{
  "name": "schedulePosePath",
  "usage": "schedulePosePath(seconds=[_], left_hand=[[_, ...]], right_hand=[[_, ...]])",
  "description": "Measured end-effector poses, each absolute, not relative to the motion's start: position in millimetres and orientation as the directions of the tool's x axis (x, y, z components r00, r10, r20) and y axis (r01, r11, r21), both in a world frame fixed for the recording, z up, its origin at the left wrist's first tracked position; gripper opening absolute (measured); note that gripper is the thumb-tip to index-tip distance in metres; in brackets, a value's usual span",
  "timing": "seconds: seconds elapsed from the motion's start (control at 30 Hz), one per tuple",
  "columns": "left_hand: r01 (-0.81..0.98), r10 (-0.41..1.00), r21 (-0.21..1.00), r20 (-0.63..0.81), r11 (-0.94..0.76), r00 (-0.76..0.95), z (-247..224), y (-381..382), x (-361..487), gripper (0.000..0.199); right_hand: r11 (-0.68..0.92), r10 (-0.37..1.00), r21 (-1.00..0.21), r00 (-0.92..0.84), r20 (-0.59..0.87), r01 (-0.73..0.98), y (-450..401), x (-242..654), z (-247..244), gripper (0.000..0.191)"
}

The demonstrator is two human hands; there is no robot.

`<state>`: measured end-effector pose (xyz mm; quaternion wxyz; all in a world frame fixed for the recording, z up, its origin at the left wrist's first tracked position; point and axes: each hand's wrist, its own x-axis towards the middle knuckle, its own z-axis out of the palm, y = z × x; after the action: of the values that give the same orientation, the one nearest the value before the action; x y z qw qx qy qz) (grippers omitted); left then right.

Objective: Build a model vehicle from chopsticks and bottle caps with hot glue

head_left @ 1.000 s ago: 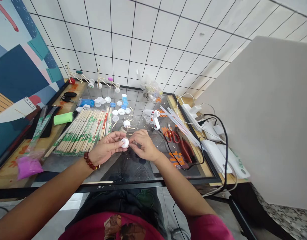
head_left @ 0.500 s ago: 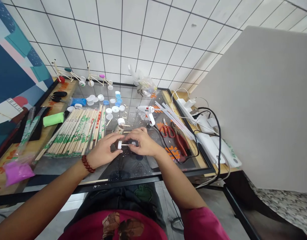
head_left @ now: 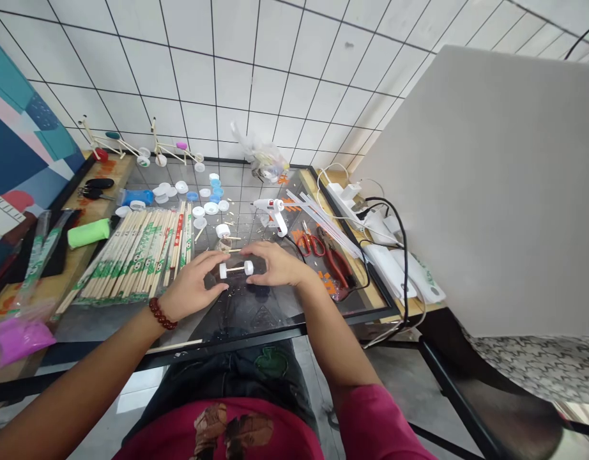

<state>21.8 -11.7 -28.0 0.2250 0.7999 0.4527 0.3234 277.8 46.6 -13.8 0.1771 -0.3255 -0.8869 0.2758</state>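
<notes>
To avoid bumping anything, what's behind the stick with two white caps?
Behind the capped stick, another pale stick shows; farther back, a white cap and, rightward, a glue gun. The left hand and right hand cover parts of the table; what's beneath them can't be seen.

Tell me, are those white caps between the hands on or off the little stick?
On: the little stick has one white cap at each end.

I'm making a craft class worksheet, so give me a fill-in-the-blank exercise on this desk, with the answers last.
1. Between the left hand and right hand, a short stick joins ____ white caps.
2. The beaded bracelet sits nearer the ____ hand.
3. The scissors are ____-handled.
4. The glue gun is mostly ____ in colour.

Missing words: two; left; red; white.
</notes>
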Motion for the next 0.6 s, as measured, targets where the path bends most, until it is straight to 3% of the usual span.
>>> schedulePosePath(seconds=[0.13, 0.2, 0.27, 0.4, 0.53, 0.6], left_hand=[[0.488, 0.876, 0.727, 0.394, -0.482, 0.279, 5.9, -15.3, 14.7, 0.043], [0.464, 0.882, 0.751, 0.389, -0.471, 0.266, 32.3, -21.3, 5.0, 0.031], [0.534, 0.881, 0.71, 0.286, -0.458, 0.375, 55.8, -32.7, -7.6, 0.017], [0.696, 0.841, 0.583, -0.041, -0.419, 0.54, 68.0, -66.9, -37.9, 0.014], [0.823, 0.907, 0.497, -0.15, -0.274, 0.393, 44.5, -95.3, -73.8, 0.016], [0.856, 0.947, 0.476, -0.129, -0.201, 0.294, 32.3, -104.8, -86.7, 0.021]], right_hand=[[0.636, 0.697, -0.595, -0.697, 0.169, 0.491, 46.7, 278.4, -14.2, 0.06], [0.65, 0.697, -0.608, -0.676, 0.239, 0.456, 47.2, 279.1, -13.1, 0.053], [0.669, 0.681, -0.624, -0.669, 0.298, 0.403, 47.5, 278.8, -12.6, 0.045], [0.676, 0.67, -0.658, -0.649, 0.36, 0.333, 46.4, 275.6, -13.0, 0.03], [0.678, 0.685, -0.671, -0.587, 0.431, 0.3, 45.2, 274.5, -8.9, 0.018], [0.675, 0.7, -0.689, -0.524, 0.485, 0.264, 42.4, 274.1, -2.9, 0.015]])
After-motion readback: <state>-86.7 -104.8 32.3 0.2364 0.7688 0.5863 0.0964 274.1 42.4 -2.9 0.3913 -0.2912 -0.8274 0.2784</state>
